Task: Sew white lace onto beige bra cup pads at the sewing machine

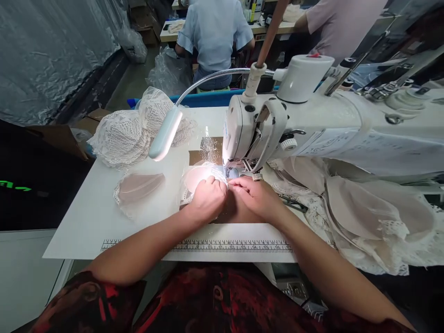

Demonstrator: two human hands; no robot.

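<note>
Head view. A lace-edged piece (196, 178) lies on the table (86, 222), its right side at the needle area of a white sewing machine (239, 127). The left hand (210, 196) rests on the piece, fingers curled and knuckles up; whether they grip it cannot be told. The right hand (258, 196), just beside it, has thumb and forefinger drawn narrowly together near the presser foot; glare hides what, if anything, lies between them. A lamp (166, 134) hangs above, to the left. Beyond it lies a lace bundle (121, 136); nearer, a single cup (140, 186). To the right, snips (294, 203) lie beside a pile of cups and lace (364, 203). A printed ruler (236, 248) runs along the near edge.
</note>
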